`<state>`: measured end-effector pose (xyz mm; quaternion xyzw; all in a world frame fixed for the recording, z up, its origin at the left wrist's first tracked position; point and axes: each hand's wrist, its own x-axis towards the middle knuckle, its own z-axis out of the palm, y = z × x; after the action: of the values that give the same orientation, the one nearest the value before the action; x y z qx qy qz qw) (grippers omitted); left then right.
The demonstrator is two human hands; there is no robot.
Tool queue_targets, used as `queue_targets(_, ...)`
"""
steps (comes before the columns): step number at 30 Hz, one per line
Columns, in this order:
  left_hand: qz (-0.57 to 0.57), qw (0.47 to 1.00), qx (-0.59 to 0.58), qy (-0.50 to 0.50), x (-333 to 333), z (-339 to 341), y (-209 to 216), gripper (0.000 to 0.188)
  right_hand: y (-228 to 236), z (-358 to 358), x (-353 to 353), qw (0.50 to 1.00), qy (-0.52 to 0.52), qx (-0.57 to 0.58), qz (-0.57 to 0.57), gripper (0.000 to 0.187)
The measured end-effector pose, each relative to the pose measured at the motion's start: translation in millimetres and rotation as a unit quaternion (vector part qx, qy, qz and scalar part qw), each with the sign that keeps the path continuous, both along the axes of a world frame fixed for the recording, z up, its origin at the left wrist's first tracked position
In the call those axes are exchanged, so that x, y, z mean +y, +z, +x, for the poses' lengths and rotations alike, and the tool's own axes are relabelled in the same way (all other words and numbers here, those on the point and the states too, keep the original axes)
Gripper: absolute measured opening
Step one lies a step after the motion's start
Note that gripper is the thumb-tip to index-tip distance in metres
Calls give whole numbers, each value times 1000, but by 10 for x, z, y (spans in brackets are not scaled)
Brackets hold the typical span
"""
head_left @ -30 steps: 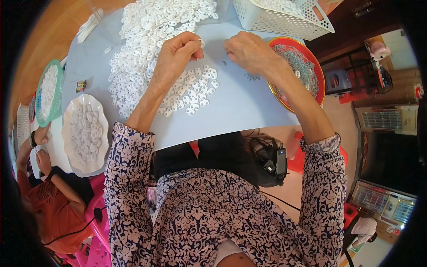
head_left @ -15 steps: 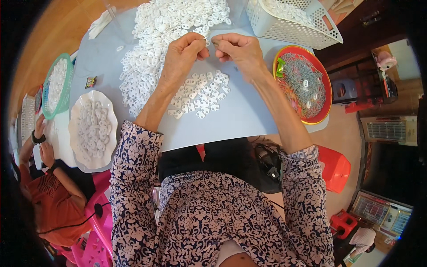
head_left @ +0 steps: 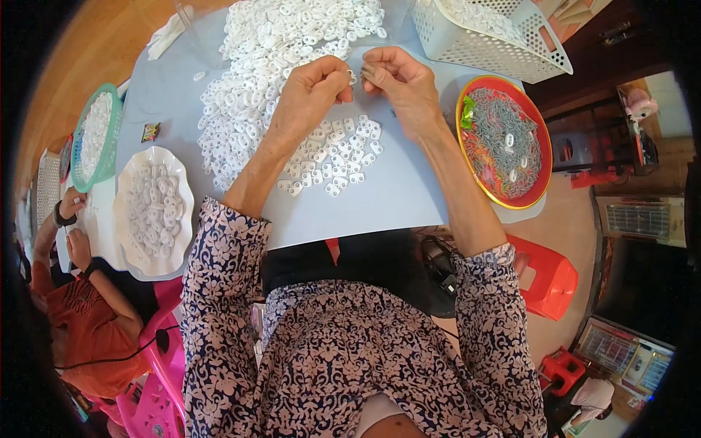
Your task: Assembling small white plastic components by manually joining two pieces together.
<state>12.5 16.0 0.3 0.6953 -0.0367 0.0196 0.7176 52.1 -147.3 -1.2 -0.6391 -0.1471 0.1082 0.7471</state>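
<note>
Over the far part of the table, my left hand (head_left: 315,89) pinches a small white two-holed plastic piece (head_left: 353,77) between thumb and fingers. Just right of it, my right hand (head_left: 403,82) is closed in a pinch too; whatever lies between its fingertips is too small to make out. Beyond and left of my hands spreads a large heap of the same white pieces (head_left: 237,109). Nearer me lies a smaller loose group of white pieces (head_left: 339,157). To the right, a red bowl with a yellow rim (head_left: 546,146) holds many thin grey bits (head_left: 504,124) and a few white pieces.
A perforated white basket (head_left: 467,47) of white pieces stands far right. At left are a wavy-edged white dish (head_left: 131,241) of white pieces, a small wrapped packet (head_left: 150,132) and a green basket (head_left: 109,146). A person in an orange shirt (head_left: 95,328) sits at left, hands on a white surface.
My right hand has moved slightly away from the left one, its fingers a little looser. The white piece at my left fingertips shows more clearly. The view has shifted slightly.
</note>
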Motion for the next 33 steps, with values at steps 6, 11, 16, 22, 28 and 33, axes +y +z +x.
queue_targets(6, 22, 1000, -4, -14, -3, 6, -21, 17, -42, 6, 8, 999, 36, -28, 15, 16)
queue_targets(11, 24, 1000, -5, -10, -11, 7, -8, 17, -72, 19, 26, 999, 11, -30, 28, 17)
queue_targets(16, 13, 1000, -11, -15, -23, 6, -14, 17, -72, 3, 30, 999, -24, -30, 17, 15)
queue_targets(22, 10, 1000, -8, -9, -11, -21, 16, 18, -61, -21, 60, 998, -13, -56, 22, 13)
queue_targets(28, 7, 1000, -18, -16, -16, -8, -1, 19, -66, -15, 46, 998, -11, -54, 22, 12)
queue_targets(33, 8, 999, -25, -24, -7, -4, -4, 19, -78, -11, 50, 998, -7, -61, 30, 11)
